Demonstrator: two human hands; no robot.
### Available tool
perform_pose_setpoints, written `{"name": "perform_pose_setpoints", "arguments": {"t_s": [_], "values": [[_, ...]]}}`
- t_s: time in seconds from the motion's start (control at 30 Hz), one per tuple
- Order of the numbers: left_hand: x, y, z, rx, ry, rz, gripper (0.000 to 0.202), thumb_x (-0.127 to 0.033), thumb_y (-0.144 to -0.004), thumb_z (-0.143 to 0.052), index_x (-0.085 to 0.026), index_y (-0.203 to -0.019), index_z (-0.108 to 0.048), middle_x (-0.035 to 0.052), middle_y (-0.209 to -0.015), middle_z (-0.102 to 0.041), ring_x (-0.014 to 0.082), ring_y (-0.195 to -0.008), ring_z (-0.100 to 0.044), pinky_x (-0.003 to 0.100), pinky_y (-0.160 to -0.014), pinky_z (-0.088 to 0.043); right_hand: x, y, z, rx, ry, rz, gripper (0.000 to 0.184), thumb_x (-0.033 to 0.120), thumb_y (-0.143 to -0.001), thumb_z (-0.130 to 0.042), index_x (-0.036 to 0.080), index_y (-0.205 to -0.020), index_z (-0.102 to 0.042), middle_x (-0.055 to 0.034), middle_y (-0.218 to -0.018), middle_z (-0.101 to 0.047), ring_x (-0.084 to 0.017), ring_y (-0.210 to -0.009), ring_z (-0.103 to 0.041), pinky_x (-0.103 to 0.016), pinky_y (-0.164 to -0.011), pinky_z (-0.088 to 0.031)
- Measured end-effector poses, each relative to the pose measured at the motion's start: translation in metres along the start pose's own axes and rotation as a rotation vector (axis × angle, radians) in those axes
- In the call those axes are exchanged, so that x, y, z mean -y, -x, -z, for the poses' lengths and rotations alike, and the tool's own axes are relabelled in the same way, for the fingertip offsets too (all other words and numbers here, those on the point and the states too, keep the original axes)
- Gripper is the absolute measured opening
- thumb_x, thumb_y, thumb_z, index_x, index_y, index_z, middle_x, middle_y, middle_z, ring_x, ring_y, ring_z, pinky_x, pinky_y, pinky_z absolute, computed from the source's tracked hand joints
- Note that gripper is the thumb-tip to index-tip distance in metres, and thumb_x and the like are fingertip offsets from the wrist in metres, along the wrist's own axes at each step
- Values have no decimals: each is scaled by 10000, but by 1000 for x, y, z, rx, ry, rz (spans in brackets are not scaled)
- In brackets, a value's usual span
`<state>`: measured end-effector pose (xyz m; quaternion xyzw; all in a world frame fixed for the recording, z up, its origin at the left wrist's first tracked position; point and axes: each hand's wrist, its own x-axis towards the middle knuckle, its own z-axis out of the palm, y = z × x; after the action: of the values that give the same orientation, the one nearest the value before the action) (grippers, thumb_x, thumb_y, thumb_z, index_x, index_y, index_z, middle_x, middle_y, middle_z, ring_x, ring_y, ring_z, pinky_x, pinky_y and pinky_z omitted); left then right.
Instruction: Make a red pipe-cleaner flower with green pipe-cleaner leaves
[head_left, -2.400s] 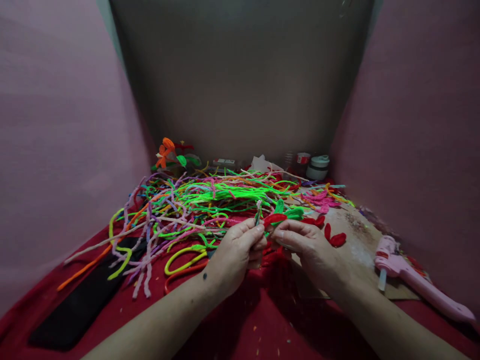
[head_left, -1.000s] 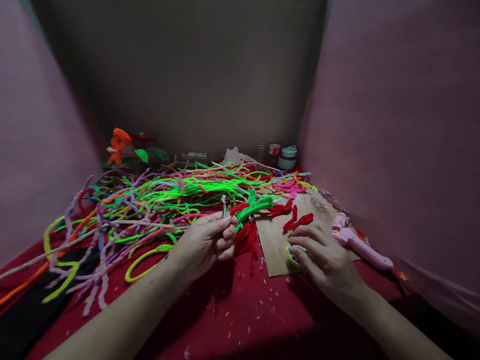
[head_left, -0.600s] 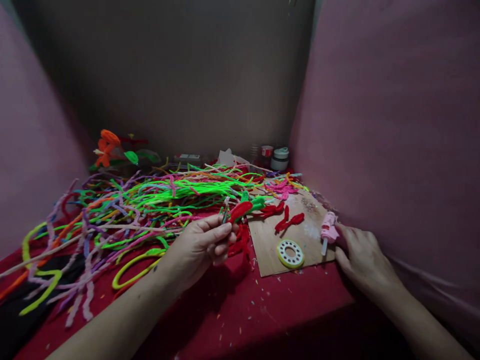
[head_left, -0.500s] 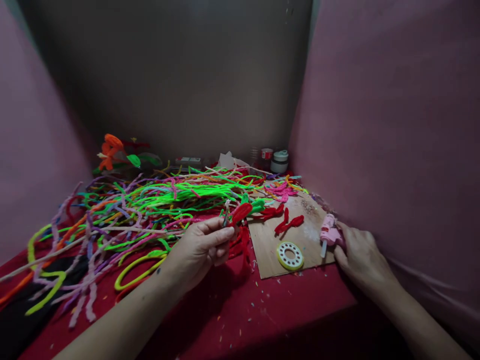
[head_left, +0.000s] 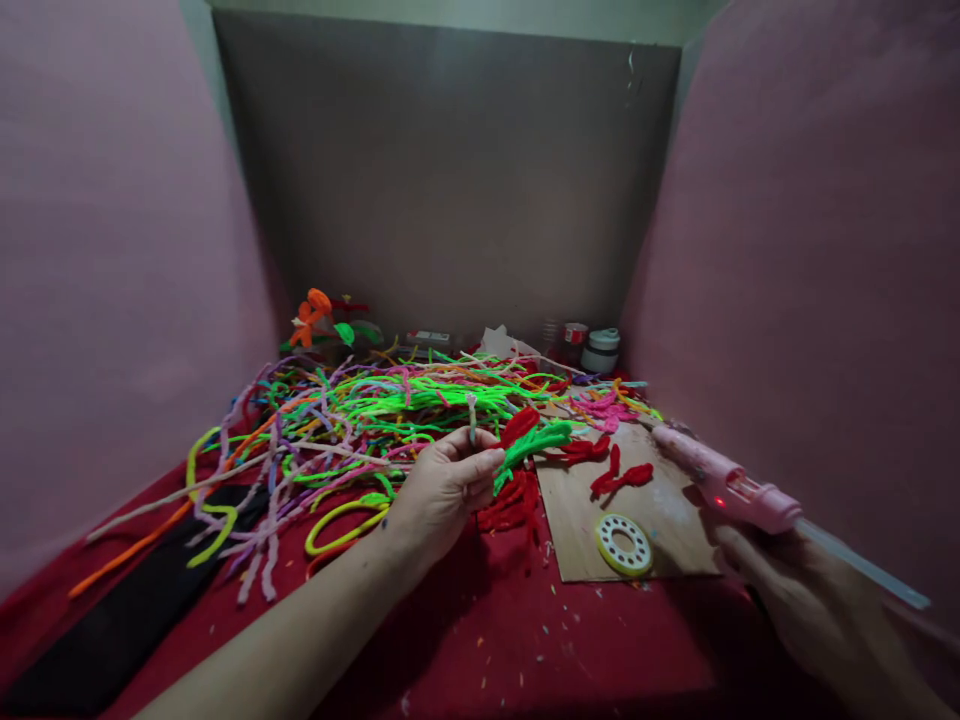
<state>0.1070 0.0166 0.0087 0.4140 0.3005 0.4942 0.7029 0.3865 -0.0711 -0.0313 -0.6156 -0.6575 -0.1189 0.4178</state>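
Note:
My left hand [head_left: 442, 495] is closed in a pinch over the front of the table. Between its fingers is a pipe-cleaner flower piece with a red petal [head_left: 517, 427] and a green bundle [head_left: 538, 442]; a thin stem with a pale tip [head_left: 472, 408] sticks up beside the thumb. At the right, my right hand [head_left: 806, 590], partly blurred, grips a pink hot glue gun [head_left: 724, 485]. Its red light glows, the nozzle points up and left, and a clear glue stick [head_left: 862, 562] juts from the back.
A board [head_left: 577, 545] bears red pipe-cleaner pieces [head_left: 622, 480] and a roll of yellow tape [head_left: 624, 545]. Many coloured pipe cleaners [head_left: 427, 400] are heaped behind my left hand. An orange flower [head_left: 311, 318] and a lidded jar [head_left: 601, 350] stand at the back.
My right hand has lifted the glue gun off the board and brought it right and nearer, nozzle now away from me. The view has tilted up and shifted left; my left hand keeps its hold.

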Motion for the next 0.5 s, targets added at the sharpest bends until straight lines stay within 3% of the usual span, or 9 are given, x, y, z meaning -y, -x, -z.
{"name": "perform_pose_setpoints", "arguments": {"t_s": [0.1,0.17,0.2,0.27,0.37,0.5], "values": [[-2,-1,2,-9,-18,-89,164,-161,-708,-637,-161,-780,-490,-44,-556,-533,-2,-368,-287,138,-389,-217,31,-16,-3,176,-418,-161,288,357,-813,-479,214,-983,-663,-77,-774,-697,-220,-575,-620,-299,-431,-496],[-4,-2,5,-13,-43,-156,145,-181,-740,-605,-167,-799,-474,-18,-601,-585,-3,-351,-277,143,-371,-190,52,-26,-8,362,-597,-220,268,360,-805,-513,204,-953,-673,-79,-783,-700,-199,-538,-612,-277,-395,-469],[-6,-3,6,-20,-51,-183,137,-192,-752,-592,-170,-805,-467,-16,-605,-589,-3,-342,-268,146,-364,-176,61,-32,-12,392,-672,-221,268,369,-802,-520,201,-940,-676,-82,-807,-699,-186,-517,-603,-270,-383,-456],[-9,-5,8,-46,-48,-218,136,-209,-761,-580,-175,-813,-458,-27,-595,-576,-2,-331,-256,148,-353,-163,78,-43,-21,422,-739,-209,273,379,-802,-522,200,-933,-680,-81,-804,-693,-169,-502,-581,-274,-402,-453],[-12,-8,13,-85,-24,-244,147,-223,-757,-580,-175,-813,-453,-37,-596,-561,-4,-326,-251,146,-346,-168,98,-57,-35,399,-699,-163,237,374,-765,-574,196,-867,-691,-40,-620,-638,-154,-479,-525,-267,-412,-429],[-13,-13,19,-120,-6,-271,141,-222,-753,-574,-172,-799,-451,-34,-597,-561,-4,-324,-247,147,-342,-167,110,-67,-50,472,-739,-133,277,396,-787,-529,180,-858,-688,-9,-497,-543,-137,-445,-470,-248,-387,-382]]}}
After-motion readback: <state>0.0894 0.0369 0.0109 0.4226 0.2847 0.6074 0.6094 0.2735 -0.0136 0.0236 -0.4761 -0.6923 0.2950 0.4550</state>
